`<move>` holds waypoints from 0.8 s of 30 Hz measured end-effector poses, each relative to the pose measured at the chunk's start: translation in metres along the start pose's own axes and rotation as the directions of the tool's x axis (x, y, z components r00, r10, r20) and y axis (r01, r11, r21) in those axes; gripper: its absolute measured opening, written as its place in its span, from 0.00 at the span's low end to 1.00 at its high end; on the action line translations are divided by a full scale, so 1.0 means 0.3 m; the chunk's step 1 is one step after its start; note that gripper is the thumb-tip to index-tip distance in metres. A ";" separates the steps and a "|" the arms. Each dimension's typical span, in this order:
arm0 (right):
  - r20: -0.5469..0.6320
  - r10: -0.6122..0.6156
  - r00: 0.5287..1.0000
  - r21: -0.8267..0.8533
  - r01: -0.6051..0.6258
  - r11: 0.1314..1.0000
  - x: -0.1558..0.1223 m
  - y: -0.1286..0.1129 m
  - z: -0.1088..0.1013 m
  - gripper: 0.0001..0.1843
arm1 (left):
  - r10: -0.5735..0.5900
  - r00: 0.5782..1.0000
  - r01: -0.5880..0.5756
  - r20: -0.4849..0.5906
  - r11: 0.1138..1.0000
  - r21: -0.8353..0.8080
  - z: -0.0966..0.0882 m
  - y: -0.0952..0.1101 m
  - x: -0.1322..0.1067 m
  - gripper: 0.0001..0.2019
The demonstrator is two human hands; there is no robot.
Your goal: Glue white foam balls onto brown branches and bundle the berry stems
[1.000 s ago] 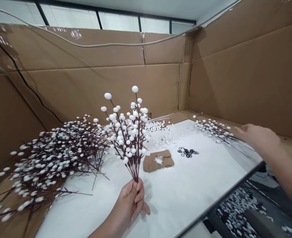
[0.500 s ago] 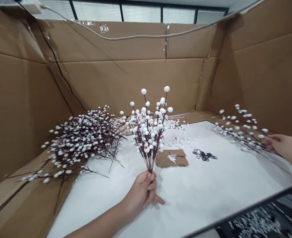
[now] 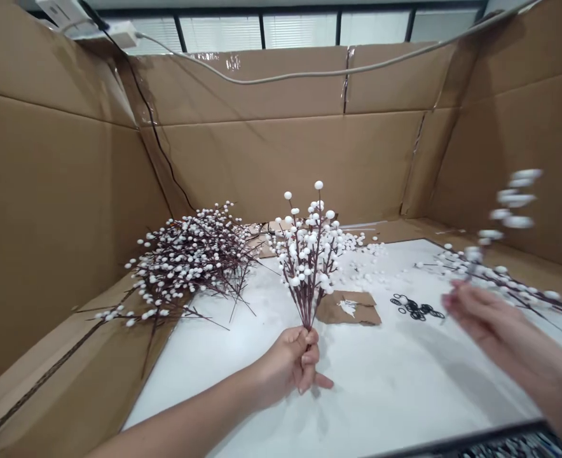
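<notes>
My left hand (image 3: 293, 359) is closed round the lower stems of an upright bunch of artificial berry stems (image 3: 308, 267), brown with white balls. Over the right side of the board my right hand (image 3: 488, 324) pinches a single berry stem (image 3: 486, 235), which leans up to the right and is smeared by motion. Behind that hand, a few more loose berry stems (image 3: 505, 278) lie on the board. Between the two hands lie small black rings (image 3: 415, 308), in a little heap, and a torn brown cardboard piece (image 3: 369, 313) with a white bit on it.
At the left a large pile of berry stems (image 3: 192, 254) spreads over the edge of the white board (image 3: 243, 423). Loose white berries (image 3: 364, 245) lie behind the bunch. Cardboard walls (image 3: 271, 152) enclose the back and sides. A pale cable (image 3: 285, 76) hangs across the back wall.
My right hand has moved left from the loose stems, lifting a single berry stem. My left hand still holds the bunch upright. The whole view has shifted slightly.
</notes>
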State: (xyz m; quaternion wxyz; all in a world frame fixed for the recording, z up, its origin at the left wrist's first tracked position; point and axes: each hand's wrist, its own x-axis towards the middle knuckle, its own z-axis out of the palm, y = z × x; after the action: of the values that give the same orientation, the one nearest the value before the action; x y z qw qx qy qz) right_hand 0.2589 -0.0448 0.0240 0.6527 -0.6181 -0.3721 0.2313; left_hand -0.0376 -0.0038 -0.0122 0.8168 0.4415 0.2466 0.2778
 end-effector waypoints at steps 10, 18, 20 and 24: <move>0.509 0.022 0.860 0.283 -0.192 0.940 -0.271 -0.038 0.428 0.14 | -0.017 0.987 0.020 0.158 1.000 -0.018 -0.009 -0.011 -0.004 0.16; 0.457 -0.020 0.889 0.322 -0.144 0.936 -0.270 -0.048 0.406 0.11 | -0.073 0.979 0.076 0.191 0.997 -0.008 -0.006 0.002 -0.011 0.15; 0.467 -0.024 0.884 0.309 -0.137 0.941 -0.276 -0.046 0.405 0.11 | -0.081 0.977 0.084 0.197 0.996 -0.008 -0.004 0.004 -0.014 0.14; 0.477 -0.049 0.878 0.258 -0.086 0.962 -0.285 -0.043 0.406 0.09 | -0.101 0.972 0.100 0.210 0.995 0.015 0.000 0.007 -0.019 0.14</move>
State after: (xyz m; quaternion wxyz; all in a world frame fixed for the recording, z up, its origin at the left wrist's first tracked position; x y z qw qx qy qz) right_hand 0.1101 -0.0341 0.0147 0.6165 -0.4501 -0.4806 0.4317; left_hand -0.0423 -0.0068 -0.0095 0.8504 0.4570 0.1815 0.1871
